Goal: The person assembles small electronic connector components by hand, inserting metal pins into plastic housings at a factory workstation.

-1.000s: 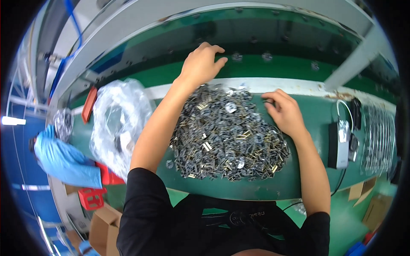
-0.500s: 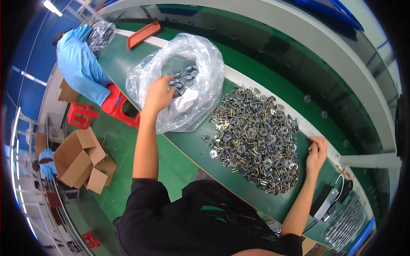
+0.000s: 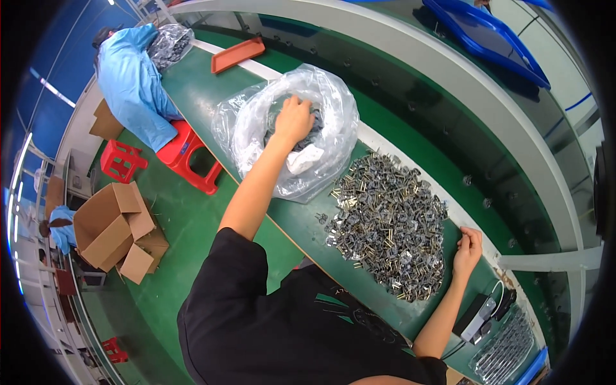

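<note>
My left hand (image 3: 295, 120) reaches into the mouth of a clear plastic bag (image 3: 343, 112), over small dark grey plastic parts (image 3: 312, 136) inside. Its fingers are bent and apart, their tips partly hidden, and I see nothing held in them. A white crumpled piece (image 3: 305, 159) lies by the wrist in the bag. My right hand (image 3: 468, 249) rests at the table's far edge, just right of a wide heap of small dark parts with metal pins (image 3: 391, 228). Its fingers are curled closed; whatever they may hold is hidden.
On the green table (image 3: 199, 80) sit an orange-red tray (image 3: 237, 55), a black box with cables (image 3: 475, 317) and a clear bag of metal pieces (image 3: 507, 346). A worker in blue (image 3: 131, 83) sits at the far left. A red stool (image 3: 192, 157) and open carton (image 3: 115, 224) stand on the floor.
My left hand has moved right and farther into the bag, covering more of the dark parts. The right hand stays curled beside the heap. The whole view has shifted slightly.
</note>
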`<state>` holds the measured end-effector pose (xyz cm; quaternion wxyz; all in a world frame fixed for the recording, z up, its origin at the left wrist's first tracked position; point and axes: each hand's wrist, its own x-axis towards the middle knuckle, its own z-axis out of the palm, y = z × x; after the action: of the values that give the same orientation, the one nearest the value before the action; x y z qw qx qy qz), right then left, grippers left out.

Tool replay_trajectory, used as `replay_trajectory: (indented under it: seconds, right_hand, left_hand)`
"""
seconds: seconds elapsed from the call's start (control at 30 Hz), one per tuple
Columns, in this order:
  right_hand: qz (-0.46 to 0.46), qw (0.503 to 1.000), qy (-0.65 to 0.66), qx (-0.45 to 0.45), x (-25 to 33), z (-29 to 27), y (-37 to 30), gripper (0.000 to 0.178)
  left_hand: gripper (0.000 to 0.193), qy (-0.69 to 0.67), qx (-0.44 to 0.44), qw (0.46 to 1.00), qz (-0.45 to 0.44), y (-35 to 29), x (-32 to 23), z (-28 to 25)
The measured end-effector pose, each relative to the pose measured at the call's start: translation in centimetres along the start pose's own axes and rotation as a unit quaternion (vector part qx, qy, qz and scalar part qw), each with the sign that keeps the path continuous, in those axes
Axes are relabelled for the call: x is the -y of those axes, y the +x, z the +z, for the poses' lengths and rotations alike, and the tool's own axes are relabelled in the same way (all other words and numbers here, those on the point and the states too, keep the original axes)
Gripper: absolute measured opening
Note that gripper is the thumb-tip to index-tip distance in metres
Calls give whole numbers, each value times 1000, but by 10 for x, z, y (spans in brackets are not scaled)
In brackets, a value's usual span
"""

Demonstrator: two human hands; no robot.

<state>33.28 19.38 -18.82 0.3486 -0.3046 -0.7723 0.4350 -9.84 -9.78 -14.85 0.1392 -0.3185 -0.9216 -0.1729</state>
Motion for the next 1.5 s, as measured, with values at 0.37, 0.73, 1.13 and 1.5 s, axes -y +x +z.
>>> replay_trajectory:
  seconds: [0.37, 0.73, 1.13, 1.5]
  right_hand:
    - [15, 1000, 10, -26, 4, 0, -7, 20]
    - [93, 992, -3, -82, 2, -23, -21, 10]
    - [-228, 962, 106, 103, 206, 57, -5, 19]
    - [-232, 970, 51, 52, 195, 50, -15, 19]
  left_hand:
    - [31, -57, 26, 998, 1, 6, 3, 2]
    - [37, -331, -68, 929, -149, -51, -38, -88]
    - [34, -620, 114, 774, -62, -116, -182, -114]
    - [34, -392, 54, 904, 160, -124, -210, -114]
